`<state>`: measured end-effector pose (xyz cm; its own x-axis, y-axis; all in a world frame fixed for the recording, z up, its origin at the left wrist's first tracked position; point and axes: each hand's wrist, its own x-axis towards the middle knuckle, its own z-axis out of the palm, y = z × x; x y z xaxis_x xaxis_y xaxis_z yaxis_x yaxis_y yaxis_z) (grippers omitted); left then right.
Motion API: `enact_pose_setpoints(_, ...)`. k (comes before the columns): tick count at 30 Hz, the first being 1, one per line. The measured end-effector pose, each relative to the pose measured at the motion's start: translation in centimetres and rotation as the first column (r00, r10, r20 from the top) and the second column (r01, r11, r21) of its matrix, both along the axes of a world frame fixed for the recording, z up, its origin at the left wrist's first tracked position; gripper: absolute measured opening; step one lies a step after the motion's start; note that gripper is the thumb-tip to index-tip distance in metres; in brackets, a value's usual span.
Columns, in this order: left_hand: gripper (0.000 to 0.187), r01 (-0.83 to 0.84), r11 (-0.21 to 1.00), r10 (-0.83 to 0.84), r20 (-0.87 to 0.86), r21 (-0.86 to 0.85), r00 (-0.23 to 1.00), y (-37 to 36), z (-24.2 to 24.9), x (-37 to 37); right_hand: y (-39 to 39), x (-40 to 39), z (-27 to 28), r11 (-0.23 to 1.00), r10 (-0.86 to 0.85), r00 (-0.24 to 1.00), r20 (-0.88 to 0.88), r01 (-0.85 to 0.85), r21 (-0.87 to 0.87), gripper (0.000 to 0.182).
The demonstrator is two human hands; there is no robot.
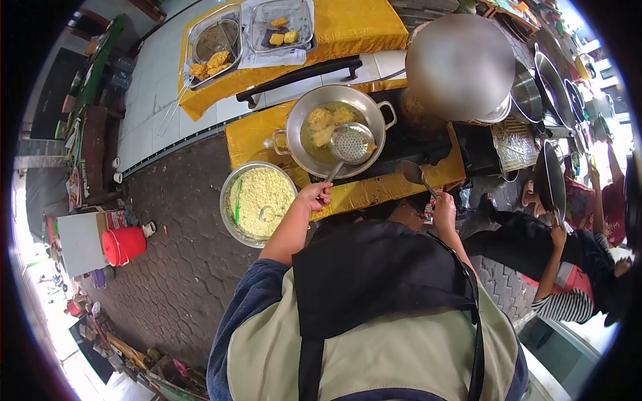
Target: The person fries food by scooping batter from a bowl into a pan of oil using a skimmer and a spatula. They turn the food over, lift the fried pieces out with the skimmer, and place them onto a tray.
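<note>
My left hand (314,196) is closed around the handle of a perforated skimmer (352,143), whose round head lies over the oil in a wide two-handled pan (298,117). Golden fritters (322,119) float in that oil, some of them partly behind the skimmer. To the right of the pan, my right hand (444,210) grips a metal spatula (412,172) by its handle, its dark head apart from the pan. A metal bowl (226,212) of pale yellow batter (264,194) stands left of my left hand, with a green-handled utensil in it.
On the yellow-covered table (361,30) ahead, a wire basket (242,53) and a clear tray (311,23) hold fried pieces. A red bucket (124,245) stands on the paving at left. Another person (568,287) is at right near a large dark pan (550,180).
</note>
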<state>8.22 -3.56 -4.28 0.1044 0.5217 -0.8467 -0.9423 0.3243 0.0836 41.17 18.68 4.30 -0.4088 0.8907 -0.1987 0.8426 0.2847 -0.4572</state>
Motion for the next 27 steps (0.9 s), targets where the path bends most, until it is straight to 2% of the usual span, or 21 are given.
enact_pose_setpoints(5, 0.008, -0.083, 0.991, 0.075, 0.072, 0.104, 0.995, -1.1, 1.2, -0.5, 0.1, 0.2, -0.8, 0.997, 0.006, 0.999, -0.052, -0.002, 0.079, 0.025)
enact_pose_setpoints(7, 0.019, -0.17, 0.961, 0.139, 0.152, 0.217, 0.979, -2.1, 1.8, -0.3, 0.3, 0.3, -1.3, 0.992, 0.001, 0.996, -0.086, 0.01, 0.126, 0.026)
enact_pose_setpoints(12, 0.021, -0.212, 0.952, 0.204, 0.063, 0.219, 0.977, 0.0, 2.4, -0.2, 1.5, 1.4, -3.6, 1.0, 0.014, 0.998, 0.059, -0.014, -0.011, 0.028)
enact_pose_setpoints(15, 0.015, -0.216, 0.935, 0.222, 0.01, 0.281, 0.975, 1.0, 3.7, -1.1, 0.8, 1.3, -2.9, 0.996, -0.061, 0.998, -0.034, 0.063, 0.064, 0.028)
enact_pose_setpoints(19, 0.017, -0.215, 0.927, 0.226, 0.0, 0.306, 0.974, 0.1, 5.9, -3.2, 1.3, 1.6, -2.0, 0.999, -0.009, 1.0, 0.025, 0.007, 0.051, 0.027)
enact_pose_setpoints(20, 0.011, -0.172, 0.944, 0.202, -0.081, 0.282, 0.976, -0.2, 6.9, -3.5, 1.4, 1.4, -1.1, 0.999, -0.053, 0.999, 0.006, 0.053, -0.009, 0.027)
enact_pose_setpoints(21, 0.011, -0.173, 0.944, 0.203, -0.084, 0.282, 0.976, -0.5, 7.9, -3.6, 1.4, 1.3, -0.7, 0.993, -0.097, 0.995, -0.012, 0.096, -0.07, 0.026)
enact_pose_setpoints(22, 0.013, -0.145, 0.962, 0.187, -0.173, 0.23, 0.967, -0.9, 8.7, -3.7, 1.7, 1.8, -1.9, 0.993, -0.095, 0.995, -0.016, 0.094, -0.071, 0.026)
enact_pose_setpoints(23, 0.015, -0.123, 0.977, 0.166, -0.26, 0.174, 0.951, -1.3, 9.1, -3.8, 2.1, 2.8, -3.9, 0.998, -0.059, 0.998, -0.027, 0.06, 0.02, 0.025)
enact_pose_setpoints(24, 0.011, -0.104, 0.979, 0.15, -0.274, 0.176, 0.95, -1.8, 9.0, -4.0, 2.1, 2.9, -4.0, 0.994, -0.021, 0.999, -0.034, 0.025, 0.11, 0.023)
enact_pose_setpoints(25, 0.011, -0.107, 0.979, 0.153, -0.276, 0.174, 0.949, -2.3, 8.7, -4.0, 2.4, 3.0, -4.1, 0.994, -0.018, 0.999, -0.037, 0.022, 0.108, 0.023)
enact_pose_setpoints(26, 0.006, -0.11, 0.987, 0.14, -0.303, 0.114, 0.943, -2.8, 8.3, -4.1, 2.8, 3.1, -4.1, 0.997, -0.059, 0.997, -0.042, 0.061, 0.05, 0.022)
enact_pose_setpoints(27, 0.009, -0.113, 0.992, 0.125, -0.329, 0.055, 0.936, -3.2, 7.9, -4.0, 2.9, 2.9, -3.7, 0.995, -0.1, 0.994, -0.044, 0.1, -0.007, 0.021)
